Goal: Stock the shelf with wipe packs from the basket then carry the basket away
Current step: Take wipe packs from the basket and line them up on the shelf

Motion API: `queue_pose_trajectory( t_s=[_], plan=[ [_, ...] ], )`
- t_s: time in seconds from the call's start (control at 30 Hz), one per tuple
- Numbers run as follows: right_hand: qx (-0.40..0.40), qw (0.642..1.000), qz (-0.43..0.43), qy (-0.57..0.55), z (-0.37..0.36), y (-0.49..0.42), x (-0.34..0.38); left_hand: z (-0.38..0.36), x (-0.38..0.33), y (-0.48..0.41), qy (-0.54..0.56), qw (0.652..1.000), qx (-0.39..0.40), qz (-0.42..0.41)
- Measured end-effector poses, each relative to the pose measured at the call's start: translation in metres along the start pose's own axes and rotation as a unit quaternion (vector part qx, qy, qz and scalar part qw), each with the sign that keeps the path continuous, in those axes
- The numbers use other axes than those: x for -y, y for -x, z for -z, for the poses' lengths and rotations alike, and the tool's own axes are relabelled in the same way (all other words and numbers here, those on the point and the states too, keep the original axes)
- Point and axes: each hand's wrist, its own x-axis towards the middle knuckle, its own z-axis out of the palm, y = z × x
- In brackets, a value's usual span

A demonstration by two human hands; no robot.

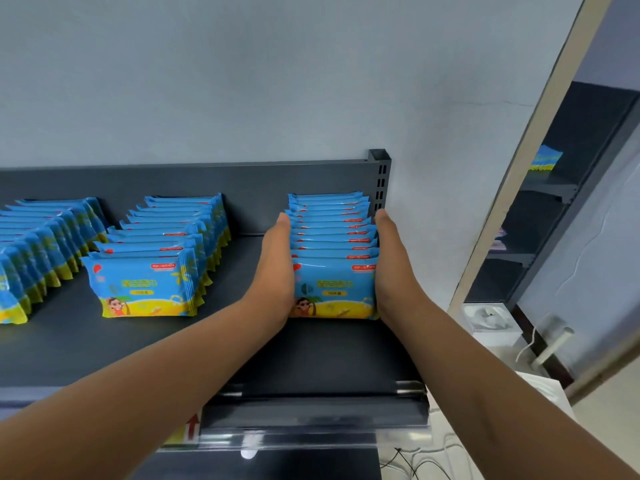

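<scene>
The left hand [277, 268] and the right hand [389, 268] are flat, fingers straight, pressing the two sides of a row of wipe packs [332, 247] between them on the shelf [329, 351]

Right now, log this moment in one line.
left hand, right hand: flat against rightmost wipe-pack row | row: upright on shelf

head view, close above shelf [104, 348]

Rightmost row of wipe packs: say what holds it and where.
Left hand and right hand clamp the wipe packs, palms flat on their left and right ends.
</scene>
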Motion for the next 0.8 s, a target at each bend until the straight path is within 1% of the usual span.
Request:
queue_pose_trajectory(
  t_s=[0.17, 0.37, 0.5, 0.6, 0.8],
  plan=[
    [0.021, 1.0, -0.011, -0.008, -0.003, -0.009, -0.001, 0.003, -0.005, -0.002, 0.037, 0.998, 0.032, 0.028],
    [0.038, 0.999, -0.011, 0.002, -0.002, -0.013, -0.006, 0.009, -0.006, -0.005, 0.041, 0.998, 0.025, 0.028],
    [0.028, 1.0, 0.01, 0.002, 0.0, -0.021, -0.01, 0.009, -0.007, -0.007, 0.042, 0.998, 0.025, 0.025],
    [0.024, 0.999, 0.018, -0.013, 0.0, -0.029, -0.014, 0.01, -0.006, -0.008, 0.046, 0.998, 0.028, 0.024],
    [0.053, 0.997, 0.016, -0.051, -0.005, -0.041, -0.014, 0.012, -0.007, -0.01, 0.039, 0.999, 0.029, 0.011]
  ],
)
